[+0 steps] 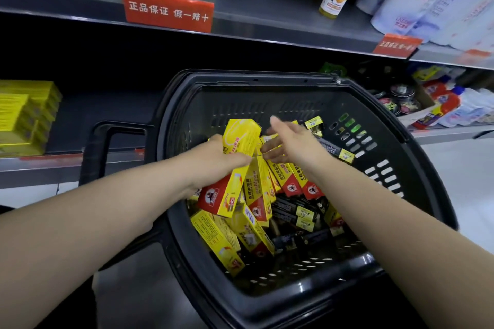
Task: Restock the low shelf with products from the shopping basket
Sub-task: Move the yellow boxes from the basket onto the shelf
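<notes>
Now: your left hand (pixel 219 155) is clamped on a yellow box (pixel 242 137) with a red end. Its fingers sit behind the box, hidden, so you cannot tell whether one box or several are in the grip. Your right hand (pixel 291 147) is just beside it, fingers (pixel 278 125) straight and apart. They are smeared by motion, and contact with anything below cannot be confirmed.

Both hands are inside the shopping basket (pixel 267 80), a black slotted one. The held box stands tilted above the pile of yellow boxes (pixel 232 238) lying in the basket. Black packs (pixel 296 211) are mixed in toward your right; their print is too small to read.

The low shelf (pixel 107 115) runs behind the basket, dark and hard to see into. Stacked yellow boxes (pixel 26 115), left of the basket, are cut by the frame edge. Bottles and tins (pixel 427 104), right of the basket, are blurred. An upper shelf (pixel 267 16) with a red tag (pixel 168 9) runs above the basket. Pale floor (pixel 459 168) shows beside the basket.
</notes>
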